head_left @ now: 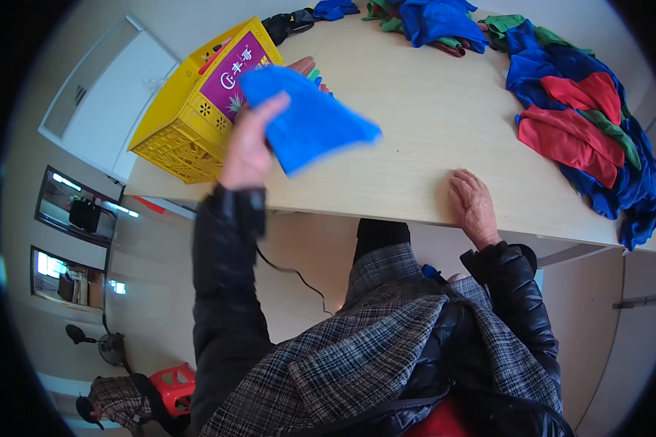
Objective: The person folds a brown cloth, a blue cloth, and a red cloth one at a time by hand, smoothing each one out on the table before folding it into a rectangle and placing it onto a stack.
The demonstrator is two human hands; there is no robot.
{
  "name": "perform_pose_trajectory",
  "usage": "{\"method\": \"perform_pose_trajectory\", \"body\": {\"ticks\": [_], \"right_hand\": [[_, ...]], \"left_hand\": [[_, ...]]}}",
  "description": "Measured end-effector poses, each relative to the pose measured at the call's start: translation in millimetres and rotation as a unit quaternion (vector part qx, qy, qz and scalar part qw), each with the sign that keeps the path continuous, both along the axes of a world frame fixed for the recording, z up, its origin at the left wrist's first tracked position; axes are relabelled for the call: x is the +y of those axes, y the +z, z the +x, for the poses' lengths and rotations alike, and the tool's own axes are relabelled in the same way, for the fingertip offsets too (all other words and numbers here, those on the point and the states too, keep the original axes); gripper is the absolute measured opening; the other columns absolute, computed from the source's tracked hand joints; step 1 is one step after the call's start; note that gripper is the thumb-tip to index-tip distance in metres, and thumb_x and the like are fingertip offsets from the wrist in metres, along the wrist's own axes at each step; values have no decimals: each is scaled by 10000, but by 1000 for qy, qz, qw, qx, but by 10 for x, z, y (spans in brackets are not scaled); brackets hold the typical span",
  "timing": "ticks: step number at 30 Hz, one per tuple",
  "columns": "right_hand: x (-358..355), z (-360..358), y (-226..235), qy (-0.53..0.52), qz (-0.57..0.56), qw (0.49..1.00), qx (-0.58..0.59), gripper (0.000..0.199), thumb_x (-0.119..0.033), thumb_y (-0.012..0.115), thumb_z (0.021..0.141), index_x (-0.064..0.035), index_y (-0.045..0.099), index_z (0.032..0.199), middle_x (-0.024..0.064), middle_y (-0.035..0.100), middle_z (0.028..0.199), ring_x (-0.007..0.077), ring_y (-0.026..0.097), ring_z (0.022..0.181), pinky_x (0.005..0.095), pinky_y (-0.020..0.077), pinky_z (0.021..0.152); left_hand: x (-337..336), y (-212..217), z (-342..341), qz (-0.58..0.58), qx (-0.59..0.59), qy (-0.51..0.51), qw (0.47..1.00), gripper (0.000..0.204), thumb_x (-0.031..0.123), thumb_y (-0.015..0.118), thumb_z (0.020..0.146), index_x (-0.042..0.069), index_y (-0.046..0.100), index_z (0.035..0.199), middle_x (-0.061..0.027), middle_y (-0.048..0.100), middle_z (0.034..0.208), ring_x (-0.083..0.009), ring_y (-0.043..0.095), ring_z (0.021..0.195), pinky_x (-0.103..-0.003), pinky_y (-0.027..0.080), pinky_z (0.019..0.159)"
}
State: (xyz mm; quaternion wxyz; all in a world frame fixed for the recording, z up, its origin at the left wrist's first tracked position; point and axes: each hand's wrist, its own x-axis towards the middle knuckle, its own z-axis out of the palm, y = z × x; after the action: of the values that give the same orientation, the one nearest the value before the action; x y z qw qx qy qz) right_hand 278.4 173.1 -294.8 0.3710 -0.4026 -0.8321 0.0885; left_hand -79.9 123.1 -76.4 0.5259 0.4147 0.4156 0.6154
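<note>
My left hand (249,142) grips a folded blue cloth (310,127), thumb on the front and the other fingers mostly behind it. The cloth is raised over the table, just right of a yellow plastic crate (181,135). Small bits of green and red show past its upper edge, too covered to make out. My right hand (474,204) lies on the table's near edge with its fingers loosely bent and nothing visible in it.
On the pale wooden table (415,138), heaped blue, red and green cloths (572,138) cover the right side. More cloths (441,25) and a black item (288,25) lie along the far edge. A person (116,404) is near a red stool (173,386) at lower left.
</note>
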Motion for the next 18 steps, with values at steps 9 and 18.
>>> {"method": "perform_pose_trajectory", "body": {"ticks": [9,18], "right_hand": [[-13,22,44,-20,5,1000,-17,327,-139,632,875,15,613,1162,162,609,1260,343,518,1258,448,395,1073],[-18,4,41,-29,4,999,-30,356,-133,637,850,23,608,1168,168,602,1266,339,508,1267,447,391,1081]], "left_hand": [[1278,92,-1235,43,-164,211,963,382,132,639,953,32,550,1311,-164,601,1327,-342,586,1204,-495,469,1059],[1186,-560,-1399,-109,-154,172,967,386,166,621,970,3,470,1286,-180,593,1226,-320,586,1191,-409,555,966]]}}
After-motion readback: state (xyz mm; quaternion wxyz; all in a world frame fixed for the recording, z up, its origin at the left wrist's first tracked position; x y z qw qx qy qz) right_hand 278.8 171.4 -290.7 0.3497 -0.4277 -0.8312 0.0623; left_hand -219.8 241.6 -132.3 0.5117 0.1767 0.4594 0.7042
